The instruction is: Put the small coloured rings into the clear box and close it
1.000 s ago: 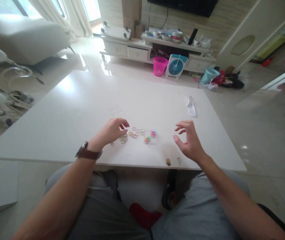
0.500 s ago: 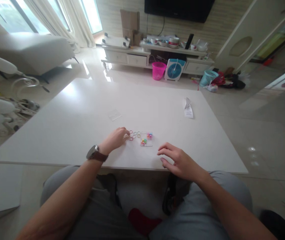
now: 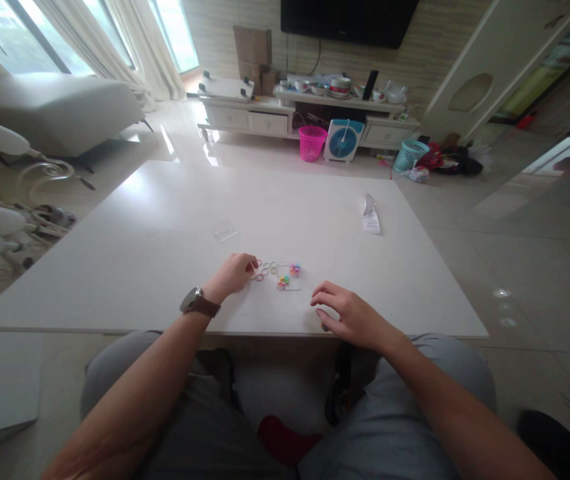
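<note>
A glossy white rectangular table (image 3: pixel 289 200) stretches before the seated person. Near its edge I see the right hand (image 3: pixel 349 313), grip apart, thumb clear of the curved fingers. The left hand (image 3: pixel 232 275), between nine and ten o'clock from it, bends its fingertips down; whether that grip is clamped on anything I can't tell. At its three lies a clear square plastic case (image 3: pixel 293 283). From the case, a crumpled silver-and-white packet (image 3: pixel 371 217) lies at two o'clock, a flat clear plastic sheet (image 3: pixel 225 231) at ten, thin pink and pale-green rings (image 3: pixel 266 269) at nine. Multicoloured pieces (image 3: pixel 295 269) sit inside the case.
</note>
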Available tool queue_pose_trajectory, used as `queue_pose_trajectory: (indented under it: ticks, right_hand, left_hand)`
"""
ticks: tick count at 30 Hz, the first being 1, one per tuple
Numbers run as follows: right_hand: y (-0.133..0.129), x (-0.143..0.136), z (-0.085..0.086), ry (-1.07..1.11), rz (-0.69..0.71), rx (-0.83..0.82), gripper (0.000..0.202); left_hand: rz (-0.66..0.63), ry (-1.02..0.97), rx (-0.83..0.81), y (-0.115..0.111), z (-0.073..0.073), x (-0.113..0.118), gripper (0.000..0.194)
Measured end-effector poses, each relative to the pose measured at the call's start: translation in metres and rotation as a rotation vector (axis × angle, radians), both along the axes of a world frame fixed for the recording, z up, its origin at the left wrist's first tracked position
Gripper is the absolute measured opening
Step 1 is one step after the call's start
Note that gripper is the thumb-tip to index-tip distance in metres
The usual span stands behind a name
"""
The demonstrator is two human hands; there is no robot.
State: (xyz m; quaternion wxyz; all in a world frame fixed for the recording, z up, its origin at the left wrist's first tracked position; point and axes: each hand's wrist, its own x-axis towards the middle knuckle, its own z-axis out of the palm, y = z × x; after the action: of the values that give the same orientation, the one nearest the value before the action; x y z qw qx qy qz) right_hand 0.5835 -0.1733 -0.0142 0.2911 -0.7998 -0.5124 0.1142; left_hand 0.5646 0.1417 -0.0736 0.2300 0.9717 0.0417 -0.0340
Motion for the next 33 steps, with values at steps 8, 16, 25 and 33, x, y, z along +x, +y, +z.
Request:
queue_pose_trajectory:
  ticks: [8, 16, 25, 33]
  right_hand:
    - [-0.001, -0.001, 0.000, 0.006, 0.005, -0.045, 0.013]
    - [0.000, 0.000, -0.001, 0.012, 0.004, -0.070, 0.015]
    - [0.000, -0.001, 0.000, 0.025, 0.014, -0.084, 0.015]
    - [0.000, -0.003, 0.001, 0.033, 0.032, -0.127, 0.017]
  left_hand:
    - [0.061, -0.069, -0.071, 0.001, 0.018, -0.004, 0.029]
    - [0.072, -0.130, -0.129, 0.007, 0.018, -0.005, 0.029]
    - [0.038, -0.108, -0.150, -0.009, 0.030, -0.009, 0.022]
    - [-0.022, -0.097, -0.138, -0.016, 0.032, -0.013, 0.024]
